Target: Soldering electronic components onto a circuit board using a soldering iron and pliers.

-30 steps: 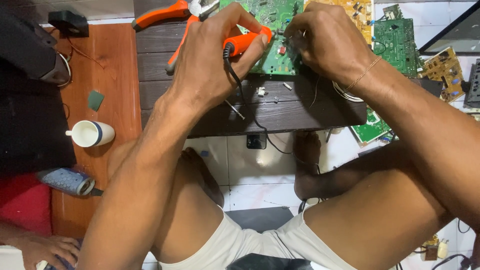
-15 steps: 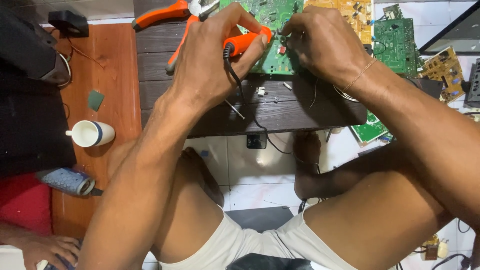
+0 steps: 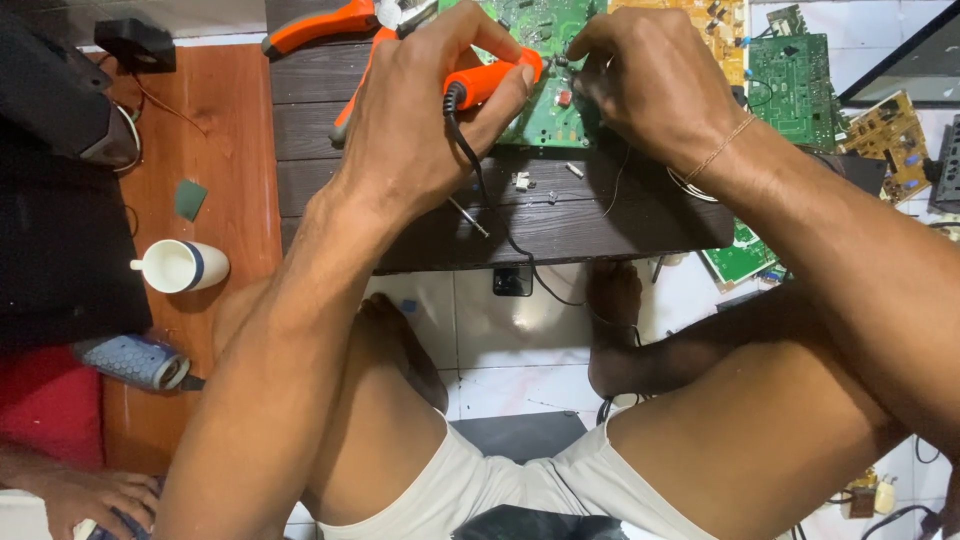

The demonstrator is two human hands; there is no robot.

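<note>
My left hand (image 3: 420, 120) grips an orange-handled soldering iron (image 3: 490, 80), its black cord (image 3: 485, 200) trailing off the table's front edge. The iron's tip points at a green circuit board (image 3: 550, 110) lying on a low dark wooden table (image 3: 600, 220). My right hand (image 3: 650, 85) rests on the board, fingertips pinched on something thin near the iron's tip; what it pinches is too small to tell. A thin bracelet sits on my right wrist.
Orange-handled pliers (image 3: 320, 25) lie at the table's back left. More circuit boards (image 3: 800, 75) lie to the right. A white cup (image 3: 180, 265), a blue patterned object (image 3: 130, 360) and a black box (image 3: 135, 40) sit on the wooden floor at left. Another person's hand (image 3: 95, 495) shows at bottom left.
My right hand's fingers have shifted slightly left toward the iron's tip. My left hand and the iron have stayed almost still.
</note>
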